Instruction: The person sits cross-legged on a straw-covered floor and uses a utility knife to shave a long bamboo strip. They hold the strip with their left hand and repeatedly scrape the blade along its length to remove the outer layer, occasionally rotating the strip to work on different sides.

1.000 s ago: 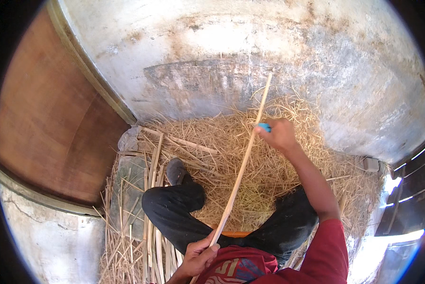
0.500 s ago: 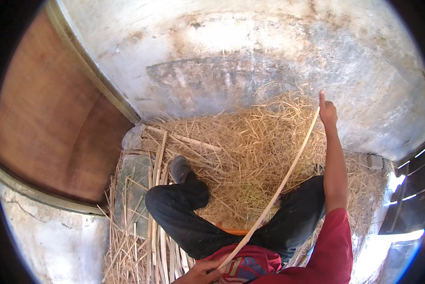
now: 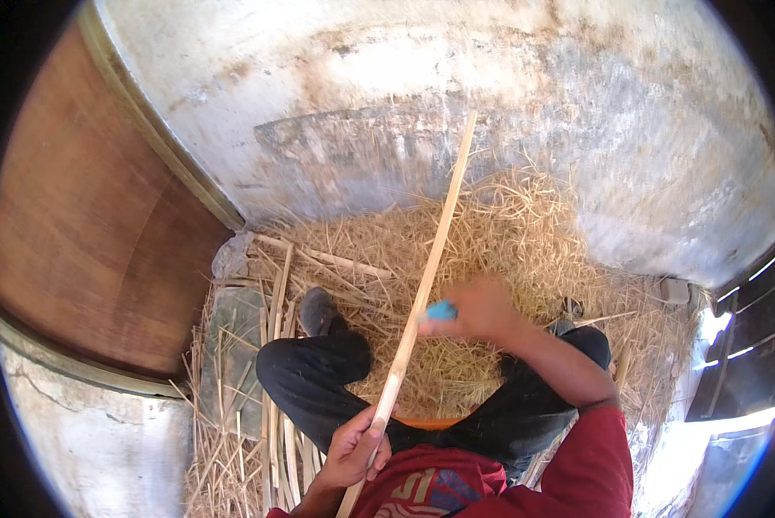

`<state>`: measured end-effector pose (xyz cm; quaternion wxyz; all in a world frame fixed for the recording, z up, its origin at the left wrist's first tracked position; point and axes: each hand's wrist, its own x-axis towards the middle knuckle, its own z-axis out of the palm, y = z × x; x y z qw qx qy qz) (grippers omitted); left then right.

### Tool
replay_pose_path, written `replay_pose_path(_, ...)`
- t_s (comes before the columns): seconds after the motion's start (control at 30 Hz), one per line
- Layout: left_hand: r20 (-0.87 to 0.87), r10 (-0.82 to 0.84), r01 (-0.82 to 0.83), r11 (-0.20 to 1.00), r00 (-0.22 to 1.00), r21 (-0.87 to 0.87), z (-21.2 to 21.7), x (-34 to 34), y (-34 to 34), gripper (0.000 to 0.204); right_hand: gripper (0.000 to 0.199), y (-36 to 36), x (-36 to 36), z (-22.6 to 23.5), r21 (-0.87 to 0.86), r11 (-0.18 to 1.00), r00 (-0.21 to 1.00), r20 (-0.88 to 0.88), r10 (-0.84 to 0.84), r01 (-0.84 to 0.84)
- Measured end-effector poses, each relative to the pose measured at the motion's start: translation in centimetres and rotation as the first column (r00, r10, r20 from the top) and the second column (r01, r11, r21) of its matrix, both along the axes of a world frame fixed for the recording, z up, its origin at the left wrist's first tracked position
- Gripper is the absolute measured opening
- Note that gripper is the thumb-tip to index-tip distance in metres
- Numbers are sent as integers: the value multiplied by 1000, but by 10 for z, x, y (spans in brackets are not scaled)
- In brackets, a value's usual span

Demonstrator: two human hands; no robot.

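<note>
We record a concrete floor [image 3: 629, 129], pale and stained, running up to a brown wooden panel [image 3: 85, 233] along its left edge. A wide heap of straw-coloured shavings [image 3: 508, 233] covers the middle of the floor, with a bundle of split strips [image 3: 275, 363] lying lengthwise at its left margin over a grey slab [image 3: 232, 354]. We sit on the heap in black trousers [image 3: 318, 380] and a red shirt [image 3: 577, 466], one dark shoe [image 3: 317, 309] pointing away from us.

A long pale cane strip [image 3: 435, 250] slants from our lap up over the shavings, its far end reaching the bare floor.

Left hand [image 3: 353, 449]: fingers clenched around the near end of the strip, just above the shirt.

Right hand [image 3: 482, 309]: blurred; fingers closed on a small blue-handled tool [image 3: 441, 311], which meets the strip about midway along it. We cannot make out any blade.
</note>
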<state>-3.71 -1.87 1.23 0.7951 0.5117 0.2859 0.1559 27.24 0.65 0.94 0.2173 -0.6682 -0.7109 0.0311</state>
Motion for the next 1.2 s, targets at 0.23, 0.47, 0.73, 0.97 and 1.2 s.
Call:
replay_pose_path(0.23, 48, 49, -48, 998, 998, -33, -3, 0, 1, 41, 65, 12, -10, -8, 102, 994, 999, -15, 45, -43)
replay_pose_path(0.47, -30, 24, -27, 995, 999, -93, 2, -4, -12, 43, 71, 53, 71, 3, -141, 905, 916, 21, -402, 400)
replay_pose_path(0.73, 164, 86, -41, 963, 983, -265, -6, -3, -3, 41, 70, 22, 2, -24, 20, 999, 989, 141, 31, -34)
replay_pose_path(0.97, 199, 89, -19, 945, 976, -325, 0, 2, -1, 41, 69, 40, 28, -21, 263, 964, 996, 75, -51, 29)
replay_pose_path(1.2, 147, 21, 24, 954, 989, -300, 3, -12, -11, 42, 66, 51, 66, -19, 264, 934, 968, 13, -252, 240)
